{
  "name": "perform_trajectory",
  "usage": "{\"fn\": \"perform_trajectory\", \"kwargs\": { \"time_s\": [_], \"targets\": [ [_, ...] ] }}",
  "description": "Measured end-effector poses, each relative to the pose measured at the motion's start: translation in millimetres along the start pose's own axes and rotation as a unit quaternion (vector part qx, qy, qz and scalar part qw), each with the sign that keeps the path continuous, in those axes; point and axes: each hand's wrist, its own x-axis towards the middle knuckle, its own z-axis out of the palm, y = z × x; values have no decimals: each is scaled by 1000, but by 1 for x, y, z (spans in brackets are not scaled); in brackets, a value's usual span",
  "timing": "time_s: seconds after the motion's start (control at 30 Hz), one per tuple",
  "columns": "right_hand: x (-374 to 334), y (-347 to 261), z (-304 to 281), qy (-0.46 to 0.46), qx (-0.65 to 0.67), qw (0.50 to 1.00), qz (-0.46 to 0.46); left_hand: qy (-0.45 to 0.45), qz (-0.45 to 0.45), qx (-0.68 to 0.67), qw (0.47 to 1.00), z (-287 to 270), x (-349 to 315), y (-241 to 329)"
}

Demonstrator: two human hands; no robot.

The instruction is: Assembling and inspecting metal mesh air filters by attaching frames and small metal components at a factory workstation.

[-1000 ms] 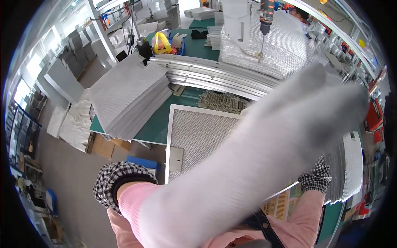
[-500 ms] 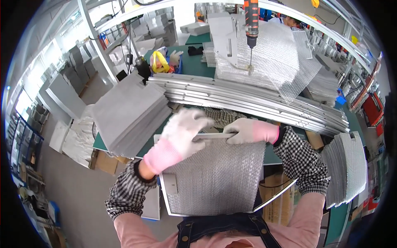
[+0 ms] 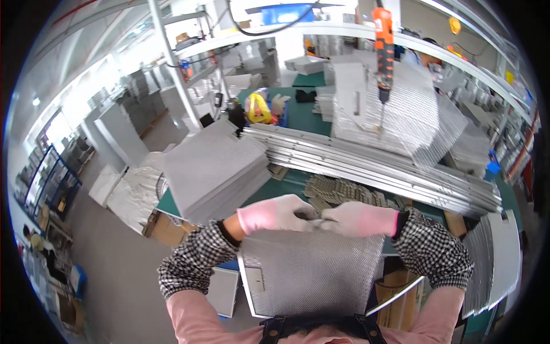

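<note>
A silver mesh filter panel [image 3: 315, 272] stands tilted against my body, with a pale metal frame strip [image 3: 247, 286] along its left side. My left hand [image 3: 279, 213], in a white and pink glove, is at the panel's top edge with its fingers closed. My right hand [image 3: 358, 219], gloved alike, meets it there, fingers bent and closed. Between the fingertips is a small greyish piece, mostly hidden, whose kind I cannot make out. Just beyond my hands lies a heap of small metal pieces [image 3: 344, 190] on the green bench.
Long aluminium profiles [image 3: 372, 163] lie across the bench. A stack of grey panels [image 3: 215, 166] is at the left, mesh sheets [image 3: 492, 264] at the right. An orange-and-black power screwdriver [image 3: 384, 51] hangs over more mesh. A blue bin [image 3: 281, 114] stands behind.
My left hand has come from over the panel's upper left to meet my right hand at the top edge. The view has tilted up and shifted left, so things appear lower and further right.
</note>
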Motion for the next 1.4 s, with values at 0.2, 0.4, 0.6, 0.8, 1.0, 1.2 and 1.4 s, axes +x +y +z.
{"fn": "perform_trajectory", "kwargs": {
  "time_s": [0.2, 0.4, 0.6, 0.8, 1.0, 1.2, 1.4],
  "targets": [
    [-14, 23, -3, -90, 8, 996, 27, 156, 44, 195, 967, 42, -4, -15],
    [-64, 58, -11, -43, 15, 994, 102, 186, 39, 163, 968, 41, -8, -20],
    [-50, 39, -6, 83, -38, 994, 62, 226, 108, 157, 955, 55, 58, -6],
    [-62, 42, -9, 39, -49, 997, 45, 37, 41, -27, 998, 36, 65, 6],
    [-79, 65, -14, -157, 243, 954, 82, -41, 107, -6, 993, 32, 61, 40],
    [-101, 91, 9, -109, 270, 951, 108, 90, 132, 196, 968, 77, 86, 50],
    [-100, 60, 15, 130, -5, 989, 67, 152, 20, 241, 958, 85, 90, 45]
  ]
}}
